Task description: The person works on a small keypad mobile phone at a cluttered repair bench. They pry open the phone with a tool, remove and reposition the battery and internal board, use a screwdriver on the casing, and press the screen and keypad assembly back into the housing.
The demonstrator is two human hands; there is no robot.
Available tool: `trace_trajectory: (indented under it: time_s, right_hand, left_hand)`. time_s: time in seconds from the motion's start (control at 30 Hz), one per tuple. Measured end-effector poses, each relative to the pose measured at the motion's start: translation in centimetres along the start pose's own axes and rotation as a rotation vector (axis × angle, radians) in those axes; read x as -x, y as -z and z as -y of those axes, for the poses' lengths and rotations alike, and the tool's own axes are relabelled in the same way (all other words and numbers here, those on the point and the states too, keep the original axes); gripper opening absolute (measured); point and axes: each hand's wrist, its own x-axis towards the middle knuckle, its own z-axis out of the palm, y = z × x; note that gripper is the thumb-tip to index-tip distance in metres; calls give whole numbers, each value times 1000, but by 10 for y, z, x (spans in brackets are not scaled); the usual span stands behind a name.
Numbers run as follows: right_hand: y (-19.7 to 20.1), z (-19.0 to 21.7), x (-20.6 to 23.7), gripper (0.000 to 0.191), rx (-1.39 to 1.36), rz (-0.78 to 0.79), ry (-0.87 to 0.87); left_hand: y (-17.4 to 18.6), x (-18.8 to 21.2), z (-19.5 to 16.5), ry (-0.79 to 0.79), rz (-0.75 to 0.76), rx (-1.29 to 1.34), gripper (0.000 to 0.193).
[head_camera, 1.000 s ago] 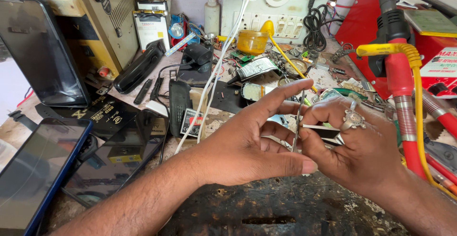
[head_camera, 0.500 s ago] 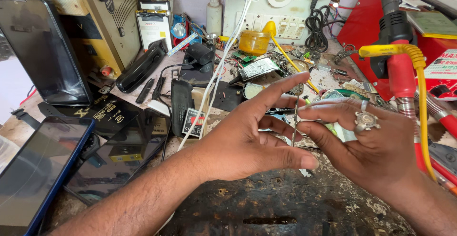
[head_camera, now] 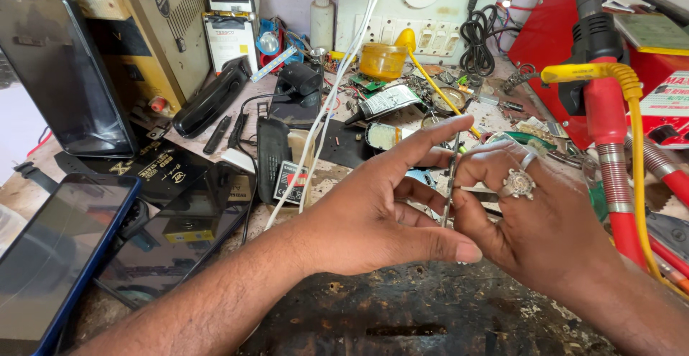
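Where both hands meet, thin metal tweezers [head_camera: 452, 176] stand upright between them.

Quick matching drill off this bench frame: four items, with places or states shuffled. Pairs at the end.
1. tweezers
2. ring
3. yellow jar
4. blue-edged tablet

a. lying flat at the bench's near left corner
b. upright between the fingers of both hands
c. on a finger of the right hand
d. at the back, below the white switchboard

Pairs: 1-b, 2-c, 3-d, 4-a
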Motion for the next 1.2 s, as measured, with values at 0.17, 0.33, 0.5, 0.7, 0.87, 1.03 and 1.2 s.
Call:
trace_trajectory:
  time_s: [0.17, 0.33, 0.5, 0.7, 0.87, 1.03, 1.2]
  right_hand:
    - [-2, 1, 0, 21, 9, -26, -18]
    - [-6, 2, 1, 19, 61, -50, -25]
    - [-6, 2, 2, 18, 47, -59, -39]
    - [-6, 7, -1, 19, 108, 27, -163]
    - [1, 9, -4, 27, 41, -85, -76]
    - [-1, 5, -4, 22, 35, -74, -56]
    - [-5, 3, -2, 17, 32, -35, -75]
  left_hand:
    - [0, -1, 2, 9, -6, -5, 109]
    - [-2, -1, 3, 11, -11, 17, 110]
    - [-1, -2, 3, 2, -8, 7, 109]
    - [-2, -3, 4, 0, -42, -22, 109]
    - [-3, -4, 6, 26, -114, -46, 113]
    - [-3, -5, 7, 34, -102, -45, 114]
    - [-2, -4, 7, 18, -63, -23, 113]
